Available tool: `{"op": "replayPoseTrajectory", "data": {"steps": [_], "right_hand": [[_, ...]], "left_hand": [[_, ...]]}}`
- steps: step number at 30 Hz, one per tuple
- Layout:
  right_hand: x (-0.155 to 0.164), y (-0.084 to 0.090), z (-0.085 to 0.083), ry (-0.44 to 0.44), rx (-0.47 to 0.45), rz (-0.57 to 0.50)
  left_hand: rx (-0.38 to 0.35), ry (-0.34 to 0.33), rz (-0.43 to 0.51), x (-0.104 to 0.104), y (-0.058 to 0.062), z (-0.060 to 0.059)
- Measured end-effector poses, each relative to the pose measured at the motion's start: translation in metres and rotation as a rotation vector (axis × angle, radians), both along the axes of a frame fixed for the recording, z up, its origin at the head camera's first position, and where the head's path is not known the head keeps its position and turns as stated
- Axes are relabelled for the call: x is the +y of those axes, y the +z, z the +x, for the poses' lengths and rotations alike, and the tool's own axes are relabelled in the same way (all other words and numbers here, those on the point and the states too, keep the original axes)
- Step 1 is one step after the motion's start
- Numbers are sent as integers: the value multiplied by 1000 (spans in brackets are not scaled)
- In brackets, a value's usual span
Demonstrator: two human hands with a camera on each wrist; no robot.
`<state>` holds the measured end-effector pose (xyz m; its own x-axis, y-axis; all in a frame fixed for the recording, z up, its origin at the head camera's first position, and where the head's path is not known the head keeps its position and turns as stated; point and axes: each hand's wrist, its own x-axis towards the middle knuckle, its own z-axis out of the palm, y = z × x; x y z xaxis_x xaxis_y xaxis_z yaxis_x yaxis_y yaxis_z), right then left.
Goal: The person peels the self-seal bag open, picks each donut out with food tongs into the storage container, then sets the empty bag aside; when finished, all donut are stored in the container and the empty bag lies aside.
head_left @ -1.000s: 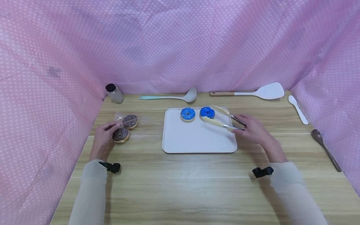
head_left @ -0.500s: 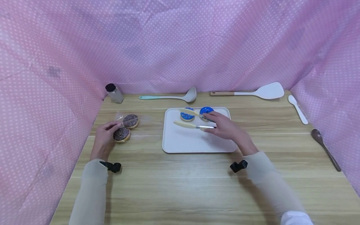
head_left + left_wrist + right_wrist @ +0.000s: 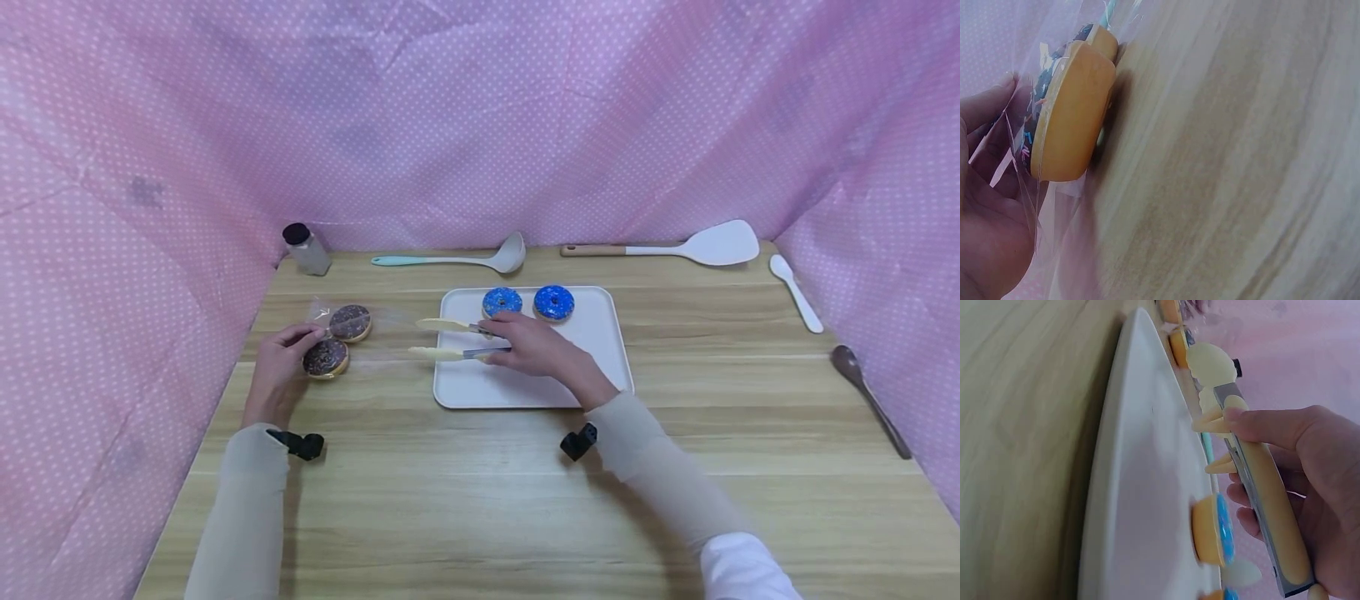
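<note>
Two chocolate-glazed donuts (image 3: pixel 348 322) (image 3: pixel 324 357) lie in a clear plastic bag (image 3: pixel 375 321) at the left of the wooden table. My left hand (image 3: pixel 296 346) pinches the bag beside the nearer donut (image 3: pixel 1072 119), with the film over my fingers (image 3: pixel 988 109). My right hand (image 3: pixel 502 337) grips cream-tipped metal tongs (image 3: pixel 442 339), whose open, empty tips point left past the tray edge toward the bag. Two blue-glazed donuts (image 3: pixel 501 302) (image 3: pixel 554 302) sit at the far edge of the white tray (image 3: pixel 600 333). In the right wrist view the tongs (image 3: pixel 1266 500) hang over the tray (image 3: pixel 1141 487) near a blue donut (image 3: pixel 1213 528).
A ladle (image 3: pixel 480 260) and a white spatula (image 3: pixel 690 246) lie along the back edge. A dark-capped shaker (image 3: pixel 306 248) stands at the back left. A white spoon (image 3: pixel 795 292) and a brown spoon (image 3: pixel 862 387) lie at the right. Pink dotted cloth walls three sides.
My right hand has carried the empty tongs left, from beside the blue donuts across the tray to its left edge. The left hand and the bag have stayed put.
</note>
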<state>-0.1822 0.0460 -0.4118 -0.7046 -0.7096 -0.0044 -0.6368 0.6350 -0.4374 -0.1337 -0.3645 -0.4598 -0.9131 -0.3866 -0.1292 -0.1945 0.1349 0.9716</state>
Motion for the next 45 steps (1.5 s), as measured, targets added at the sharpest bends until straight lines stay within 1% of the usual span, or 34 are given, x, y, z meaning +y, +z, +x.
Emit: {"op": "replayPoseTrajectory", "data": {"steps": [6,11,16,24,26,30,33,37,42,44,45], "right_hand": [[-27,-3,-2,3,3,41],[-50,-3,0,-22,29,89],[-71,-3,6,-51,46,92],[-98,-7,15,-130,67,84],[-103,-7,16,-145,69,87],[-109,-7,18,-166,61,87],[-112,-7,19,-176,59,89],[-115,-7,19,-176,58,93],[-117,-7,18,-176,54,89],[-119,-8,18,-188,47,86],[-120,-8,18,-193,41,85]], "left_hand": [[-11,2,-16,0,0,0],[-17,-1,7,0,-1,-1],[-23,0,7,0,-1,-2],[-16,-11,-9,1,0,-1],[9,-16,13,2,0,-1],[47,-36,-20,3,0,-2],[43,-53,-92,3,1,-2],[38,-67,-116,2,1,-2],[50,-44,-21,5,1,-4],[46,-35,-15,6,2,-4],[40,-39,-27,7,2,-4]]}}
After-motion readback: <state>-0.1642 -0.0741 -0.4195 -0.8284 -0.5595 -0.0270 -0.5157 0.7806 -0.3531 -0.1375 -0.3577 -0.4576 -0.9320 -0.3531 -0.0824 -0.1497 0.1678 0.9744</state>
